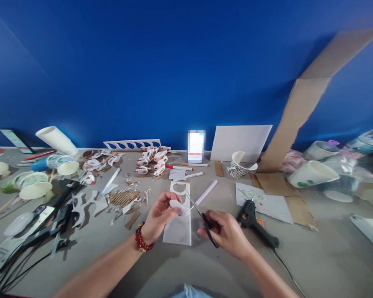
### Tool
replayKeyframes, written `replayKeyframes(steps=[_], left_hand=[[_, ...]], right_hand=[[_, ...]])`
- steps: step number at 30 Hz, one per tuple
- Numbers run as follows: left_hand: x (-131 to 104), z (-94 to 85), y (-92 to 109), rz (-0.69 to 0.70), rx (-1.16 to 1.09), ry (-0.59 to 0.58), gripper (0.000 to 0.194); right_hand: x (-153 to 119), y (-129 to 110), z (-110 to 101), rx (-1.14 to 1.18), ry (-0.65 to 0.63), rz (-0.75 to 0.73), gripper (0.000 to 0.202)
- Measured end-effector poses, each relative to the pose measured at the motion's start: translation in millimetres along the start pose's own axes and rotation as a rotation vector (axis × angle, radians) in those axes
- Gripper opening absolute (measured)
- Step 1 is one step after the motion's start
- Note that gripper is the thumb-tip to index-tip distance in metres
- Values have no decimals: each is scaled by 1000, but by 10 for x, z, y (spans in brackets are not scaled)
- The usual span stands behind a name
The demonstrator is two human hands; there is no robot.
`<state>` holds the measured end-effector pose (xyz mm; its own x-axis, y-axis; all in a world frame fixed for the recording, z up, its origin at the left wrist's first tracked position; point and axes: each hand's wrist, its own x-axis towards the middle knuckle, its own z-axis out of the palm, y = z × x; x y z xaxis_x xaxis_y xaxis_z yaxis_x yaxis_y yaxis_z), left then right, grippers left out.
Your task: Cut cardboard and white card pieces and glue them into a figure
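Note:
Between thumb and fingers, my left hand (163, 215) pinches a small white cut-out piece (180, 208) with a rounded edge. My right hand (225, 229) is wrapped round the black handles of a pair of scissors (199, 210). The scissor blades look parted and point up and left, beside the white piece; whether they touch it I cannot tell. Beneath both hands lies a white foam-like strip (178, 231) with a curved opening cut near its far end. A pale lilac stick (207, 192) lies just beyond the scissors.
A black glue gun (255, 223) with a cord lies right of my right hand. Several small white-and-red figures (152, 159) stand near the wall. White scraps (88, 207) and corrugated cardboard (124, 198) lie left. A patterned cup (240, 165) and tall cardboard (295, 116) stand right.

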<state>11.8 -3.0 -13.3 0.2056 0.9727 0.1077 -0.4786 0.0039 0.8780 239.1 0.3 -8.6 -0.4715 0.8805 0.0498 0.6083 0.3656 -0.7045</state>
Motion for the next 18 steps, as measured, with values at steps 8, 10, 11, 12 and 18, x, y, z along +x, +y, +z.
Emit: replayKeyframes(steps=[8,10,11,12,18], left_hand=[[-22,-39,-87,-116,15,116,25],[-13,-36,-83,-118,13,140,23],[-8,-32,-75,-110,17,150,22],[-3,-29,-66,-98,24,159,22],[6,-5,-31,-68,53,169,20]], right_hand=[[14,-45,34,33,-24,-6,36],[15,-28,37,43,-16,-3,36],[15,-15,39,50,-12,0,35],[15,-1,41,59,-10,4,33],[19,44,68,84,-14,28,30]])
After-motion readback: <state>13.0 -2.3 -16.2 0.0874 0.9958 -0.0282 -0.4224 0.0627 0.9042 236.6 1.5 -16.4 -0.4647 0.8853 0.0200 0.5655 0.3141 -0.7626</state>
